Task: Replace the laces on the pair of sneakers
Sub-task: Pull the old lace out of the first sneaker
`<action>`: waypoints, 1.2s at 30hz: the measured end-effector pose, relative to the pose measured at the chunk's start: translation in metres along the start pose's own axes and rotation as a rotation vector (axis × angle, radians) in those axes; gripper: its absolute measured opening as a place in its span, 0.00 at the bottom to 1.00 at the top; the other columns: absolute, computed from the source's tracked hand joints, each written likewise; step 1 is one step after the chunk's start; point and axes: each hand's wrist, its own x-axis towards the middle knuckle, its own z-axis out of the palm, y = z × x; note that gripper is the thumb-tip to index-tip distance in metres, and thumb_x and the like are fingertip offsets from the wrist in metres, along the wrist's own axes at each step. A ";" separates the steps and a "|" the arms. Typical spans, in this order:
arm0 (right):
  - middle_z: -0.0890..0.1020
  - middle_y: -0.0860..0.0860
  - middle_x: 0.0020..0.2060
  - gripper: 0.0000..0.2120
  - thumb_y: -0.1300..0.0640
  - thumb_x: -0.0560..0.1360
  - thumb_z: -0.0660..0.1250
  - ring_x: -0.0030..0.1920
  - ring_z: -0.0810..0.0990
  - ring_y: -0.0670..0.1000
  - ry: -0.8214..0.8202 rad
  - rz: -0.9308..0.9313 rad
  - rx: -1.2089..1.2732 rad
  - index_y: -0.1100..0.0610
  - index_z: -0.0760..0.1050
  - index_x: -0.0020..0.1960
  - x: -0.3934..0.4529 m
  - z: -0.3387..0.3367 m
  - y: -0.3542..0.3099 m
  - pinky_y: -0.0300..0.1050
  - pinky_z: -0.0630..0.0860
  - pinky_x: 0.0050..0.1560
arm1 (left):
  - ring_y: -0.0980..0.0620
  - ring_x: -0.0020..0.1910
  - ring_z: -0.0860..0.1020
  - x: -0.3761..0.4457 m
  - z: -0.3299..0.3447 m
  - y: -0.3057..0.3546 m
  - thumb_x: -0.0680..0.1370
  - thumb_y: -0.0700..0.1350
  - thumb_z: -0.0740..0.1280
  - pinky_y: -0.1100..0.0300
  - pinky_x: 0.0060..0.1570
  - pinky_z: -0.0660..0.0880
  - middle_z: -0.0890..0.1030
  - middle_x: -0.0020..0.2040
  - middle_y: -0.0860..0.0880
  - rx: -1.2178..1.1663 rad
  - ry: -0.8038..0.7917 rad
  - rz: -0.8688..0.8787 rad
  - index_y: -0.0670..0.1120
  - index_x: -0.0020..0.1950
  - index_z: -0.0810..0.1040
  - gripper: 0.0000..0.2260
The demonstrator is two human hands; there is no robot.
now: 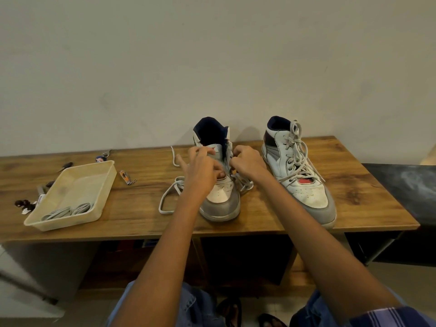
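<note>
Plain off-white plastered wall (212,55), long brown wood-grain tabletop (354,185) set against it, dark open shelves (243,258) beneath, black slab-like surface (401,185) at right, possibly a counter, pale floor (89,310), soft even light

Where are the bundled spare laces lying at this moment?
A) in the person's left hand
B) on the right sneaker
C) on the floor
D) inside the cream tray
D: the bundled laces lie at the near end of the cream tray on the table's left side.

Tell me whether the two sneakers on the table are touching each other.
Apart. The head view shows bare wood of the table between the left sneaker and the right sneaker along their whole length.
</note>
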 end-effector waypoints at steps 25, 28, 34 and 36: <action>0.81 0.51 0.48 0.15 0.47 0.76 0.65 0.48 0.79 0.51 0.160 -0.103 -0.054 0.58 0.77 0.53 -0.004 -0.043 -0.008 0.48 0.77 0.49 | 0.47 0.66 0.65 0.006 0.004 -0.013 0.77 0.45 0.66 0.42 0.66 0.58 0.74 0.64 0.51 -0.010 -0.057 -0.078 0.50 0.49 0.83 0.06; 0.83 0.53 0.44 0.22 0.39 0.74 0.64 0.46 0.81 0.52 0.040 -0.058 0.007 0.59 0.78 0.50 -0.010 -0.008 -0.020 0.49 0.79 0.47 | 0.48 0.67 0.64 0.005 0.005 -0.013 0.76 0.42 0.66 0.38 0.69 0.52 0.74 0.64 0.50 -0.002 -0.022 -0.094 0.48 0.49 0.81 0.05; 0.79 0.49 0.48 0.10 0.52 0.71 0.70 0.48 0.79 0.51 -0.011 0.116 0.147 0.49 0.70 0.48 -0.007 0.016 -0.013 0.53 0.79 0.50 | 0.50 0.63 0.66 0.000 0.008 -0.011 0.76 0.45 0.67 0.43 0.66 0.58 0.75 0.60 0.53 -0.106 0.194 -0.208 0.49 0.48 0.83 0.06; 0.79 0.50 0.47 0.09 0.54 0.71 0.69 0.48 0.79 0.52 -0.025 0.123 0.167 0.48 0.70 0.46 -0.007 0.013 -0.013 0.56 0.79 0.51 | 0.50 0.61 0.67 0.001 0.004 -0.014 0.75 0.43 0.67 0.47 0.64 0.62 0.75 0.58 0.52 -0.196 0.345 -0.305 0.50 0.46 0.83 0.05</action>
